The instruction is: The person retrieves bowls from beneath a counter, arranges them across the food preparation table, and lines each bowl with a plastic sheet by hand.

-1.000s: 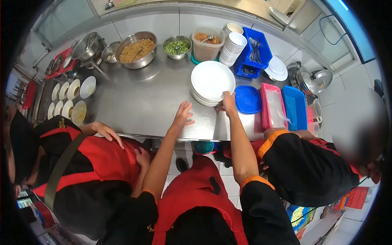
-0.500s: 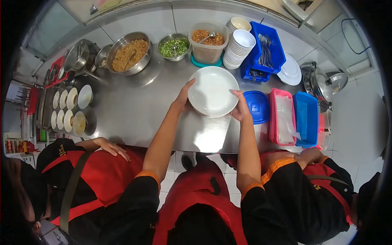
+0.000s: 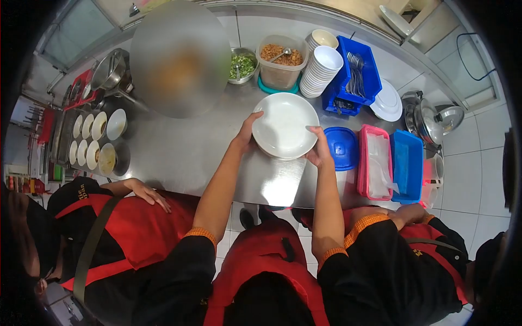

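A round white plate (image 3: 285, 126) is held level between my two hands, over the front part of the steel counter (image 3: 206, 157). A second rim seems to show beneath it, but I cannot tell how many plates there are. My left hand (image 3: 247, 132) grips the left edge, its thumb on the rim and the fingers hidden below. On the opposite edge, my right hand (image 3: 320, 148) is closed with its thumb over the rim. Close to that hand lies a blue lid (image 3: 342, 149). The plate's face carries no food.
Behind the plate stand a tub of brown topping (image 3: 280, 60), chopped greens (image 3: 242, 65), stacked white bowls (image 3: 325, 70) and a blue cutlery bin (image 3: 356, 70). Pink (image 3: 363, 163) and blue baskets (image 3: 408, 165) sit right; small bowls (image 3: 99, 126) left. Co-workers flank me. A blurred patch hides the back left.
Both hands keep their hold on the plate, which has barely moved. The view has shifted slightly, and a blurred patch now covers the large metal bowl of brown food.
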### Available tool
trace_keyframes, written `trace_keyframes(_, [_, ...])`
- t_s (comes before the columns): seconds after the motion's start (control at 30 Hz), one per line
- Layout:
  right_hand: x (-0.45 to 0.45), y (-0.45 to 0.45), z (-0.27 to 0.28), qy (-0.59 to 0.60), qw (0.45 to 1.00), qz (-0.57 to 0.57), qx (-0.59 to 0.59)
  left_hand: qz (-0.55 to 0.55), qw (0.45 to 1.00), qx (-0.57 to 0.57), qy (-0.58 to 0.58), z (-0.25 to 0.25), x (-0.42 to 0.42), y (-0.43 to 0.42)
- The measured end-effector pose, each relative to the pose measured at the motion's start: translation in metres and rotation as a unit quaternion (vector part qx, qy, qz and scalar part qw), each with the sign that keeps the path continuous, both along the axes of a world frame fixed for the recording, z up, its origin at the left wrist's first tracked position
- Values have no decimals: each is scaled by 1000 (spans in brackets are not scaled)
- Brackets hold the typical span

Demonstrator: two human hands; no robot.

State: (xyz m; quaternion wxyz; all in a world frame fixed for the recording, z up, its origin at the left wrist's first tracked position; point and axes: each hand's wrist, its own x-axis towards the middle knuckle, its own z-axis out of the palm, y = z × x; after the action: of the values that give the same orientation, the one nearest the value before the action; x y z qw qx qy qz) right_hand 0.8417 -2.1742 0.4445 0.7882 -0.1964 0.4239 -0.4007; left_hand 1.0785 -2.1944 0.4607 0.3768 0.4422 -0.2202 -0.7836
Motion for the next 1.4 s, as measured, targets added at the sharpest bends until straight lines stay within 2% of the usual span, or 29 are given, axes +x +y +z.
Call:
trace_keyframes(0.13, [-2, 4, -13, 2, 999, -38, 7, -1, 1000, -13, 19, -4, -2, 4])
trace_keyframes(0.2, [4, -4, -9, 32, 994, -94, -42, 57, 990, -85, 101, -2, -7, -7])
trace_keyframes(0.23, [15, -1, 17, 41, 990, -96, -92, 57, 986, -148, 57, -21, -3, -19])
trace_keyframes(0.27, [-6, -17, -44, 108, 982, -143, -66, 76, 988, -124, 46, -41, 3, -7])
trace_keyframes(0.3, [-18, 57, -68, 124, 986, -108, 21, 40, 997, 9, 62, -75, 0, 54])
trace_keyframes(0.33, [-23, 80, -55, 131, 984, -113, 38, 3, 992, 88, 87, -88, -3, 66])
trace_keyframes(0.37, [-1, 38, -31, 105, 985, -136, -18, -48, 991, 88, 90, -73, 12, 17])
trace_keyframes(0.4, [19, 51, -5, 7, 993, -116, -34, -13, 999, -10, 39, -65, 15, 31])
trace_keyframes(0.43, [20, 75, -10, -18, 995, -88, -29, 6, 999, -16, 42, -60, 20, 68])
trace_keyframes(0.47, [33, 107, 0, 26, 992, -123, -25, 23, 998, -30, 44, -49, 27, 103])
trace_keyframes(0.53, [51, 170, 4, -10, 990, -131, -42, 72, 995, -50, 43, -34, 47, 175])
trace_keyframes(0.6, [63, 238, 1, -42, 995, -85, -24, 110, 990, -63, 58, -22, 67, 252])
trace_keyframes(0.63, [73, 267, 11, -27, 993, -99, -53, 129, 989, -67, 32, -24, 68, 284])
trace_keyframes(0.67, [75, 299, -6, -40, 994, -99, -33, 125, 988, -86, 17, -25, 77, 319])
trace_keyframes(0.7, [79, 331, -19, -29, 995, -94, -27, 141, 986, -85, -35, 0, 81, 353])
trace_keyframes(0.73, [85, 365, -24, -40, 994, -94, -34, 116, 987, -110, -36, -13, 89, 381])
trace_keyframes(0.77, [97, 401, -1, -62, 993, -94, -38, 95, 987, -129, -26, -24, 94, 407])
trace_keyframes(0.8, [97, 437, -11, -85, 990, -109, -40, 74, 987, -145, -16, -30, 96, 434])
trace_keyframes(0.83, [100, 476, -3, -53, 988, -142, -11, 69, 986, -149, -13, -26, 94, 460])
trace_keyframes(0.9, [106, 551, 0, -15, 976, -215, 9, -18, 991, -125, -36, -18, 91, 508])
trace_keyframes(0.93, [111, 585, 10, -23, 969, -246, -7, -63, 991, -109, -46, -32, 89, 528])
trace_keyframes(0.97, [107, 621, 0, -40, 965, -257, -25, -87, 989, -105, -54, -22, 79, 549])
trace_keyframes(1.0, [102, 657, -4, -67, 961, -269, -9, -98, 988, -109, -54, -31, 70, 571])
trace_keyframes(1.03, [96, 695, -14, -33, 956, -291, -22, -143, 982, -113, -45, -46, 60, 592])
trace_keyframes(1.07, [96, 729, -5, 17, 909, -405, 92, -185, 975, -116, -34, -54, 50, 610])
trace_keyframes(1.1, [95, 760, 1, 32, 894, -437, 96, -230, 965, -122, -40, -50, 41, 626])
trace_keyframes(1.27, [96, 920, 7, 29, 835, -548, 36, -395, 905, -155, -2, -84, -29, 727])
trace_keyframes(1.33, [101, 993, 5, 22, 797, -603, 19, -482, 861, -157, 50, -76, -61, 792])
trace_keyframes(1.4, [113, 1075, 2, 22, 742, -670, 1, -516, 850, -75, 80, -46, -83, 865])
